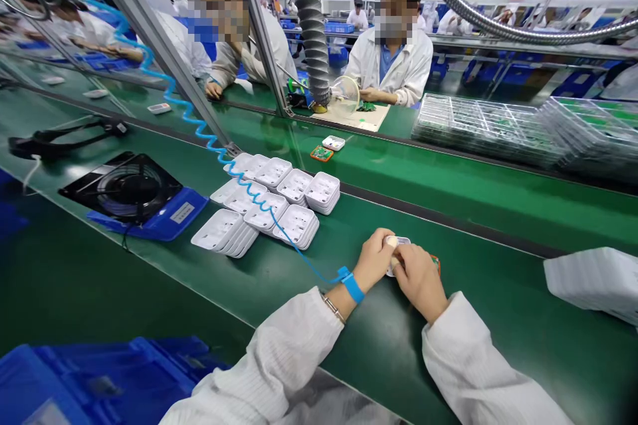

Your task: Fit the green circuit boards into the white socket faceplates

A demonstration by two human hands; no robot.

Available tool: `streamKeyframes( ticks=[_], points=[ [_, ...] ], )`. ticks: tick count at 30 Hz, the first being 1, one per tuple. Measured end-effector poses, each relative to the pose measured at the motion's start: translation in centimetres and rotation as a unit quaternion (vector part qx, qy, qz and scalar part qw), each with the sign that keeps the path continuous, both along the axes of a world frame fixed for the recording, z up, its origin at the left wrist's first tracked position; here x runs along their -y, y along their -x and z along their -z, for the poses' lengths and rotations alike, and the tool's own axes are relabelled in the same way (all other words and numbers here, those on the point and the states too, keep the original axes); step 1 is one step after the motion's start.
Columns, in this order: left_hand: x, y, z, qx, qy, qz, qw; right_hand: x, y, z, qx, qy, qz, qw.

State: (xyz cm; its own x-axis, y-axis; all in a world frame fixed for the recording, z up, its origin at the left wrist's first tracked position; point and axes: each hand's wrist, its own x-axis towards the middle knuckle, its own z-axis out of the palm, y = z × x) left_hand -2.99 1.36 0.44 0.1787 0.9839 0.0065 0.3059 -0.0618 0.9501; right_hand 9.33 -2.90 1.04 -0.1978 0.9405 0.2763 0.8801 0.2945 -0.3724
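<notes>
My left hand (375,257), with a blue wrist strap (353,285), is closed on the left side of a small white plastic housing (403,240). From the other side, my right hand (421,281) grips the same housing and hides most of it. Both thumbs come together over its face, and a pale cover shows on the left thumb's tip. An orange-edged circuit board (437,263) peeks out just past my right hand. Stacks of white plastic housings (296,224) stand on the green bench to the left of my hands.
A black fan (132,186) lies on a blue bin at left. A coiled blue cord (199,126) crosses above the housings. One circuit board (321,153) and a housing (333,143) lie on the belt. Clear trays (478,119) and white stacks (593,279) stand right. A co-worker (393,60) sits opposite.
</notes>
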Motion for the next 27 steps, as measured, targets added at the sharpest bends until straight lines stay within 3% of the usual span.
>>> streamKeyframes(
  ticks=[8, 16, 27],
  points=[
    [0.4, -0.1, -0.2, -0.035, 0.011, 0.041, 0.998, 0.0, -0.1, 0.6, 0.096, -0.025, 0.043, 0.994],
    [0.3, -0.1, -0.1, -0.048, 0.019, 0.046, 0.998, -0.4, -1.0, 0.8, 0.012, -0.022, 0.035, 0.999],
    [0.5, -0.2, -0.5, -0.074, -0.015, 0.049, 0.996, -0.6, -1.3, 0.7, -0.010, -0.007, 0.004, 1.000]
  ],
)
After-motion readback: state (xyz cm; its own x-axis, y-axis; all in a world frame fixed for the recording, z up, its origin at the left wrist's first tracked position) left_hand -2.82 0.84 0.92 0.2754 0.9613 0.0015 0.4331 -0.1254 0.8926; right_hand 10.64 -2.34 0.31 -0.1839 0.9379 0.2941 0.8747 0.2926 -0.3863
